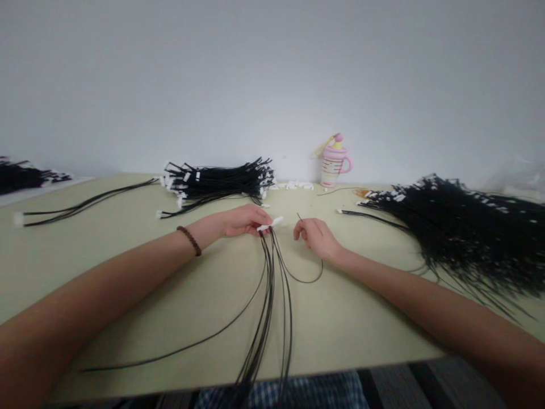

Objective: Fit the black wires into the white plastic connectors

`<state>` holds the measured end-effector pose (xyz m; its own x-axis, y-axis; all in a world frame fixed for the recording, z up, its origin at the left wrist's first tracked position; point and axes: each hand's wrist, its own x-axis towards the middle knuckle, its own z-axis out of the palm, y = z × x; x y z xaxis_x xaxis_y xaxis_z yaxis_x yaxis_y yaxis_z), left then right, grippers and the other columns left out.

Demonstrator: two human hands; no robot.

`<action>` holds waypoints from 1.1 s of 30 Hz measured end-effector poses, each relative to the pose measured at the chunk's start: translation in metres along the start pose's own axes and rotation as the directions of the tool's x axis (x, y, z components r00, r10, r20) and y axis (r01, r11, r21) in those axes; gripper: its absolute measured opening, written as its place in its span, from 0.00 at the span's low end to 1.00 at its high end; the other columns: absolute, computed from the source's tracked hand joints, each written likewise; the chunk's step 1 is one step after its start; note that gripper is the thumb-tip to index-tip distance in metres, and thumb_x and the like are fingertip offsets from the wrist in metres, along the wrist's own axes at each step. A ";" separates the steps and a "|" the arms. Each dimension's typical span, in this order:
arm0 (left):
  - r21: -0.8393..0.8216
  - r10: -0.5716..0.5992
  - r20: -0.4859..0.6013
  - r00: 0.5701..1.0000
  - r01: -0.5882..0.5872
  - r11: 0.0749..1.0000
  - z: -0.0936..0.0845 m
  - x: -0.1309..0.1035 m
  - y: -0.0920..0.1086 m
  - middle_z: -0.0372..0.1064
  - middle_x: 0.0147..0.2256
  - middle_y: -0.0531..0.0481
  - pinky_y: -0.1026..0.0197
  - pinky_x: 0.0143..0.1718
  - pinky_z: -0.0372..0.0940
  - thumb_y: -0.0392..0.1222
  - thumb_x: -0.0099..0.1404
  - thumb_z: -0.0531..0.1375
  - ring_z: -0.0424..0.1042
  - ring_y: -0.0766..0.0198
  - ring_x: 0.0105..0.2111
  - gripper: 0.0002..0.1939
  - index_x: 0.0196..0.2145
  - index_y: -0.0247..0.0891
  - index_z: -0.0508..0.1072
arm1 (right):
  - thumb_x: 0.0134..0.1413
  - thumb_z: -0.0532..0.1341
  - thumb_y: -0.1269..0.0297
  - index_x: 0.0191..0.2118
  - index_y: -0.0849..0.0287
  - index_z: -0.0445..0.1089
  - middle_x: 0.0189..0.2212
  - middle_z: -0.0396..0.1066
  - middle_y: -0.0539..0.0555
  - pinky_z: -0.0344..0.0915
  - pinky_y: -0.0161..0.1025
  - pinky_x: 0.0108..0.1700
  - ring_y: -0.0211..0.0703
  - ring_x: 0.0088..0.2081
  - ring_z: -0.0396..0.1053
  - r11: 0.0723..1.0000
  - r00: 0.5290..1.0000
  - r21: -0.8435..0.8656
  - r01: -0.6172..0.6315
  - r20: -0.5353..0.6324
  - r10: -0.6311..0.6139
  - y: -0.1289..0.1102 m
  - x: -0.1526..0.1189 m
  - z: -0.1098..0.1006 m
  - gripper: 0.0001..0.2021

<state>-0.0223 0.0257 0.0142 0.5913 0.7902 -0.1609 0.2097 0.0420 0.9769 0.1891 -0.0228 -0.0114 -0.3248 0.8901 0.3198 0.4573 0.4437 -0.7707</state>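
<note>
My left fingers (258,217) pinched the white plug (275,222), presumably to steady it, its black wires (269,284) trailing toward me below them. Across a gap, my right fingers (299,228) curled closely around one thin wire (300,217), its tip above them, perhaps left free for guiding.

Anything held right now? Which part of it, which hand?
Left hand: white connector, by its left end. Right hand: thin black wire, pinched near its free tip.

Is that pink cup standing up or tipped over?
Standing up: the pink cup has its base on the table and its round tip on top.
</note>
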 end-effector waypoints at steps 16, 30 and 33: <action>-0.041 0.076 0.048 0.996 -0.074 0.996 0.006 0.002 -0.003 0.66 0.23 0.51 0.70 0.25 0.60 0.34 0.50 0.62 0.64 0.71 0.23 0.02 0.24 0.32 0.73 | 0.46 0.60 0.61 0.30 0.61 0.75 0.27 0.73 0.54 0.62 0.34 0.31 0.39 0.28 0.68 0.996 0.978 0.020 0.092 -0.192 -0.086 0.007 0.005 0.008 0.10; -0.020 0.063 0.050 0.997 -0.062 0.998 0.008 0.002 -0.002 0.65 0.21 0.51 0.71 0.23 0.58 0.36 0.50 0.62 0.62 0.72 0.22 0.04 0.23 0.32 0.73 | 0.46 0.58 0.63 0.25 0.62 0.74 0.23 0.72 0.52 0.59 0.33 0.29 0.37 0.25 0.66 0.993 0.969 -0.068 0.092 -0.223 -0.105 0.005 0.004 0.008 0.10; -0.008 0.056 0.052 0.997 -0.056 0.998 0.008 0.001 -0.001 0.66 0.22 0.50 0.70 0.24 0.59 0.36 0.50 0.62 0.63 0.71 0.23 0.03 0.23 0.32 0.73 | 0.46 0.57 0.63 0.25 0.62 0.74 0.22 0.71 0.52 0.58 0.32 0.28 0.36 0.25 0.65 0.992 0.967 -0.076 0.103 -0.224 -0.118 0.005 0.003 0.008 0.10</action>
<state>-0.0156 0.0220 0.0114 0.6418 0.7585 -0.1130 0.1701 0.0028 0.9854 0.1835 -0.0184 -0.0186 -0.1822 0.8320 0.5239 0.4828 0.5399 -0.6895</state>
